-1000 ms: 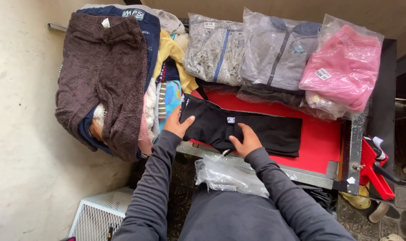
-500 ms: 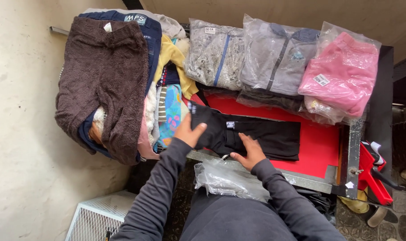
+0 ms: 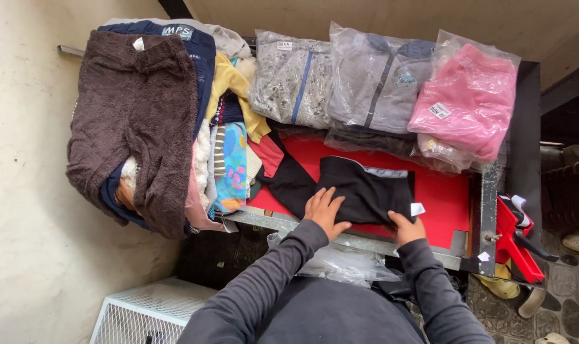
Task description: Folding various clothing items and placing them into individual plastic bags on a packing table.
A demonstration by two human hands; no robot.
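Under both palms: black garment (image 3: pixel 359 191) now folded narrower; I am watching left hand (image 3: pixel 324 210) pressing flat, fingers spread, right hand (image 3: pixel 405 226) pinching its near corner.

Evenly lit by soft daylight, bright on the pale wall (image 3: pixel 22 191) at left, dim toward the right edge. Mild glare on the plastic bags (image 3: pixel 378 83). Sharp throughout, with only faint shadows.

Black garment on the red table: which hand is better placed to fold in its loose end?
Probably the left hand: it lies flat beside the black garment's unfolded left part, while the right hand grips the lower right corner.
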